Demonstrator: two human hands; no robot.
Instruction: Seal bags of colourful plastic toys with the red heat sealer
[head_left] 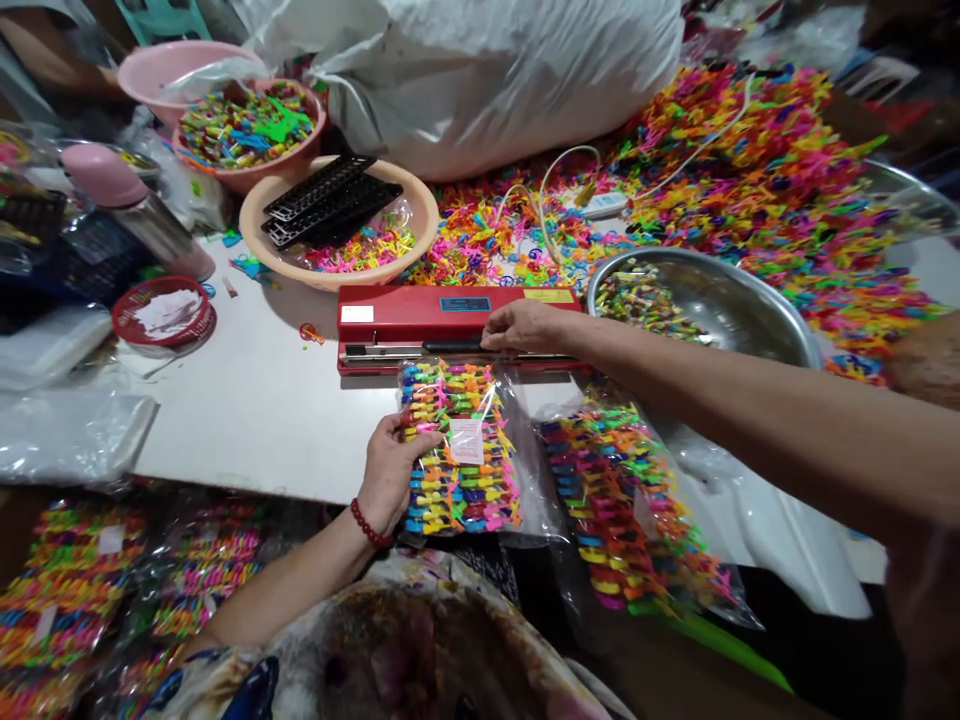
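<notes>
The fingers of the left hand [388, 470] curl around the left edge of a clear plastic bag [461, 450] packed with rows of small bright toys, thumb lying on top and the other fingers tucked beneath it. The bag lies on the white table [255, 410], its open top slid into the mouth of the red heat sealer [450, 322] just beyond. The right hand [525, 326] rests palm down on the sealer's bar, fingers pressed together and flat on it, directly above the bag's upper right corner. A second filled bag [615, 490] lies just beside the first, to its right. Further right stands a steel bowl [720, 300]; behind the sealer, a tan basin [337, 270] holds black trays, with loose coloured toys [780, 190] heaped beyond.
</notes>
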